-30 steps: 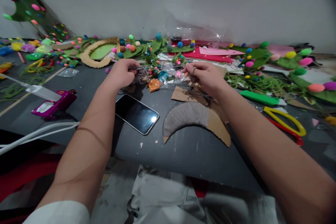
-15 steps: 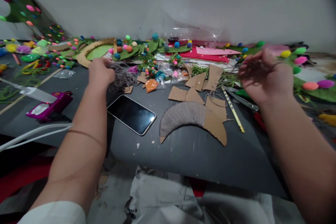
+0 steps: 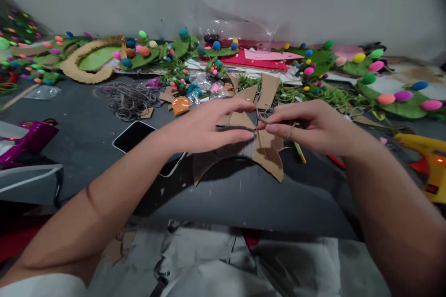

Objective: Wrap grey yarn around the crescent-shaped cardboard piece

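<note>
A cardboard crescent (image 3: 270,160) lies on the grey table, its left part wrapped in grey yarn and its right part bare. My left hand (image 3: 212,127) reaches over the wrapped part, thumb and fingers apart, hiding some of it; whether it touches the crescent I cannot tell. Just to the right, my right hand (image 3: 310,125) pinches a small looped bunch of grey yarn (image 3: 265,113) above the bare cardboard, and a strand loops round one finger. A larger tangle of grey yarn (image 3: 128,100) rests farther left on the table.
A smartphone (image 3: 134,134) lies partly under my left forearm. A purple glue gun (image 3: 31,141) is at left, a yellow one (image 3: 427,158) at right. Cardboard scraps (image 3: 268,90), a pencil (image 3: 300,153) and green felt pieces with pompoms (image 3: 400,97) lie about.
My left hand has left the yarn tangle and come right, over the crescent. My right hand has moved left and down to the crescent with yarn in its fingers. The view has shifted right.
</note>
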`<state>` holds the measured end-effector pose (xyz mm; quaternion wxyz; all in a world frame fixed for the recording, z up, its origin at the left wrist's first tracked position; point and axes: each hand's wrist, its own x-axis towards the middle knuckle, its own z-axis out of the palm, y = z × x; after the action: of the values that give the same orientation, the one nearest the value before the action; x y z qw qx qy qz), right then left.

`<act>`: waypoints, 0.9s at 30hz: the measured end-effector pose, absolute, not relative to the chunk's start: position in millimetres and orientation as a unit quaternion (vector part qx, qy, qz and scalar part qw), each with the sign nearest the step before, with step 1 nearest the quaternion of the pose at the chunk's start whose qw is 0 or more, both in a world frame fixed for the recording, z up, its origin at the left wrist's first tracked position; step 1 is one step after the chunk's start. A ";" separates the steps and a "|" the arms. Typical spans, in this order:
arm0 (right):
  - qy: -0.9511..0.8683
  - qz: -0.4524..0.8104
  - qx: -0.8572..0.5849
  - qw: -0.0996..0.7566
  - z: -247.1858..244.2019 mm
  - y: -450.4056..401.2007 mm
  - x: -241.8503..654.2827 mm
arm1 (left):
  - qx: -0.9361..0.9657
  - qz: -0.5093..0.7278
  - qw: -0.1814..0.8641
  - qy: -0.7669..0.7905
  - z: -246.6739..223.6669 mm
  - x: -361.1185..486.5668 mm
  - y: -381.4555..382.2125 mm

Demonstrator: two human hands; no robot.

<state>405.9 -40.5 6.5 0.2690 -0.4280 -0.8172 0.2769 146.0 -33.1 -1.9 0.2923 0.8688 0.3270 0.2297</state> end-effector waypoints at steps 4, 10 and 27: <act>-0.835 0.302 -0.369 0.275 4.7 -43.7 409.4 | 0.891 0.215 0.294 0.271 -9.7 170.8 -30.1; -0.829 0.238 -0.409 0.297 3.1 -44.5 428.5 | 0.830 0.301 0.329 0.335 -1.8 173.5 -23.2; -0.642 0.022 -0.611 0.463 -18.4 -15.8 462.8 | 0.681 0.327 0.573 0.319 -3.8 154.7 -26.7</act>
<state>462.8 -15.8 -18.4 0.4633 -0.6107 -0.6418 0.0223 154.7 -26.7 -3.8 0.5726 0.6809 0.3186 0.3271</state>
